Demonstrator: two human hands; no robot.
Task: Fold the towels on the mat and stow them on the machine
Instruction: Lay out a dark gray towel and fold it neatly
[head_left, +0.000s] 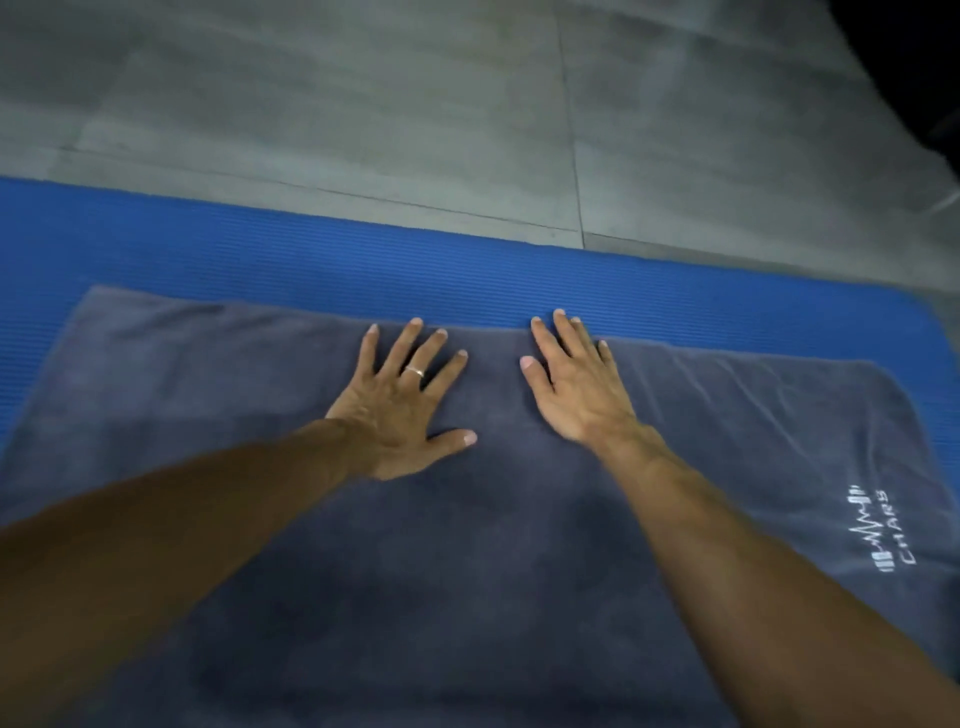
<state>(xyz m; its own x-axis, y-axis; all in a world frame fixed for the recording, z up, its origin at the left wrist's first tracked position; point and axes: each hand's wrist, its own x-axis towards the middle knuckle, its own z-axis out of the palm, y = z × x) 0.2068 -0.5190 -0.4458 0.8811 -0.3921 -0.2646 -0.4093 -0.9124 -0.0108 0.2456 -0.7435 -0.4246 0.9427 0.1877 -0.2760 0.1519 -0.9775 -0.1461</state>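
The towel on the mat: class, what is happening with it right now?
A person has a grey towel spread out on a blue mat on the floor. The left hand and the right hand lie flat on it, fingers straight, near its far edge, side by side. A white logo shows at the towel's right end. No machine is in view.

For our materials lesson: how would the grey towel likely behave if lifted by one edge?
The towel lies flat with soft wrinkles on the mat, so it would probably drape limply. Its thick pile suggests some weight and little sliding.
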